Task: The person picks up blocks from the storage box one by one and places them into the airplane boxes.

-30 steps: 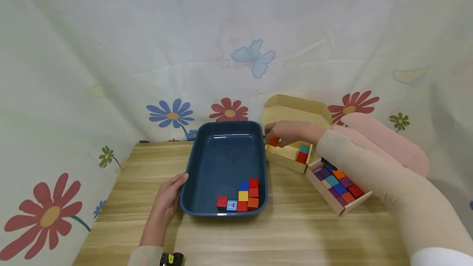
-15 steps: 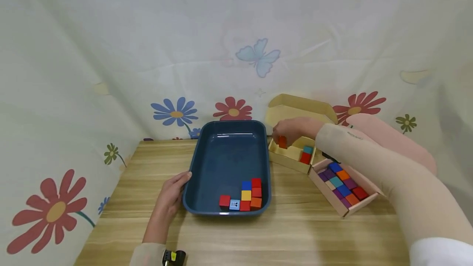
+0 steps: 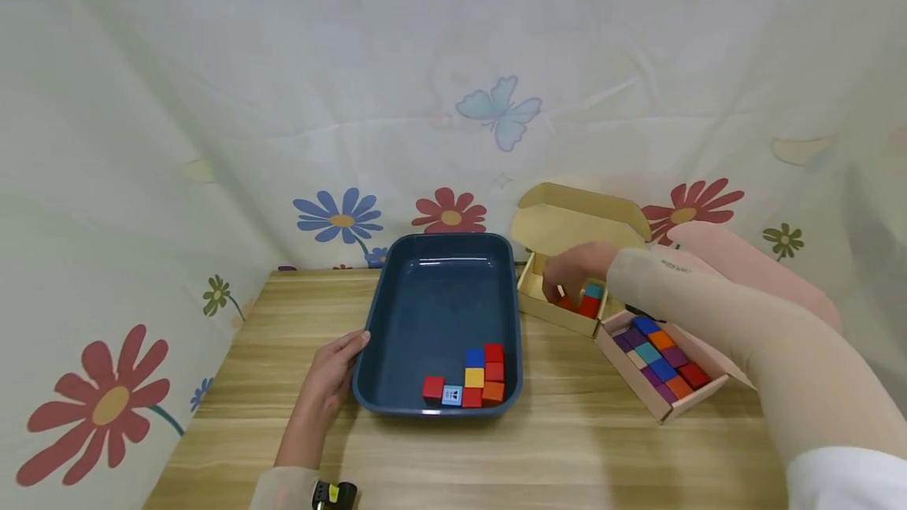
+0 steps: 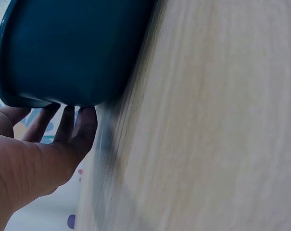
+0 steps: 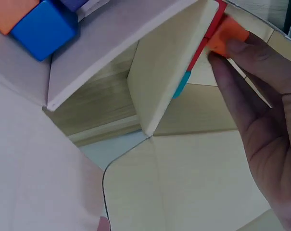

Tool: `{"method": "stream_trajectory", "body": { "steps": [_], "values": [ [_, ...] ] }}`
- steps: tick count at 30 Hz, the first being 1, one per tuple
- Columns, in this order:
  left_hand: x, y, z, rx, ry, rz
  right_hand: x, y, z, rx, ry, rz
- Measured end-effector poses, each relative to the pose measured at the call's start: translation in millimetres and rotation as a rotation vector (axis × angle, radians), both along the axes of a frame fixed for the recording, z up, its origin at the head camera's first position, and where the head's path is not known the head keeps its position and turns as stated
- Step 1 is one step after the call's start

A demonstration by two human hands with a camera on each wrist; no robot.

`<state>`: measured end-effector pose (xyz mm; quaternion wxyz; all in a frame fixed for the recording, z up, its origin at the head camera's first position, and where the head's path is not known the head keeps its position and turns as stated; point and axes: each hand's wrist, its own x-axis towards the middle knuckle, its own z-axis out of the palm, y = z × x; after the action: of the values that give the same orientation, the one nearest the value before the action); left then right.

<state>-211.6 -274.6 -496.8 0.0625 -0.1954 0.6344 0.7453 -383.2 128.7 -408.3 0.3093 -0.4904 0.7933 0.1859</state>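
My left hand [image 3: 331,368] grips the left rim of a dark blue tray [image 3: 442,297], thumb over the edge; in the left wrist view its fingertips touch the tray's outer wall. Inside the tray's near right corner sit several small cubes, among them a yellow cube [image 3: 474,378] and a light blue patterned cube [image 3: 452,395]. My right hand [image 3: 575,267] is inside a pale yellow box [image 3: 556,316], pinching an orange cube [image 5: 230,34] between thumb and fingers. The cube is right beside a red block [image 3: 589,306] and a teal block [image 3: 594,290] along the box's side.
A pink box [image 3: 633,378] full of coloured cubes stands right of the yellow box, under my right forearm. The yellow box's lid [image 3: 549,230] is raised behind it, and the pink lid [image 3: 761,270] leans at the back right. A flowered cloth [image 3: 354,101] hangs behind the table.
My right hand has carried the orange cube from the left end of the yellow box rightward and down, close to the red and teal blocks. My left hand keeps its grip on the tray.
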Motion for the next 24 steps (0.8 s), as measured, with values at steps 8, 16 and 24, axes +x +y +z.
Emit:
{"method": "stream_trajectory", "body": {
  "steps": [8,16,24],
  "values": [
    [-0.5,-1.0,-0.2,-0.007,0.006,-0.008,4.3,2.1,-4.8,-0.03,-0.011,-0.021],
    [-1.6,-2.0,-1.4,0.0,0.015,-0.008,5.1,7.4,-10.1,-0.139,-0.006,0.001],
    [-0.4,-1.8,-3.0,-0.009,0.019,-0.014,8.5,11.0,-14.3,-0.189,0.013,0.01]
  ]
}}
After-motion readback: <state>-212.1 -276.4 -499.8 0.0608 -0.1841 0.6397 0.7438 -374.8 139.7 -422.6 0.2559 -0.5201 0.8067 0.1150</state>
